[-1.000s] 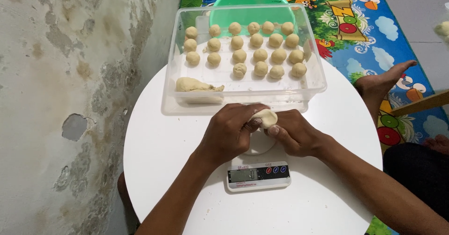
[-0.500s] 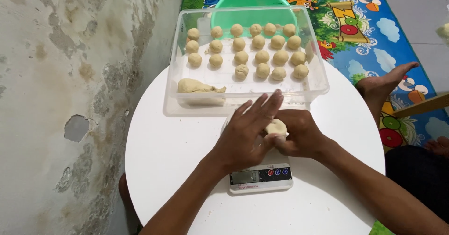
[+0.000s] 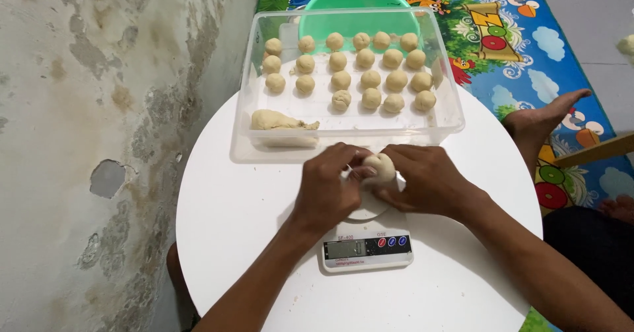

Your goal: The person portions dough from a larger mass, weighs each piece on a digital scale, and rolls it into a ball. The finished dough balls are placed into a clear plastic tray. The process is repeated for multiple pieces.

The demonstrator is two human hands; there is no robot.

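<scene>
Both hands, left hand (image 3: 330, 190) and right hand (image 3: 422, 180), cupped a pale dough ball (image 3: 380, 168) above a small kitchen scale (image 3: 366, 246), fingers curled around its sides. The dough looked soft, light and easily dented; beyond the fingertips, a clear tray (image 3: 436, 124) held finished balls.

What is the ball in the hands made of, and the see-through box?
The ball, held between the left hand and right hand, looks like raw dough: pale cream, matte, soft and smooth. The see-through box seems to be plastic: clear, glossy walls with rounded corners.
</scene>
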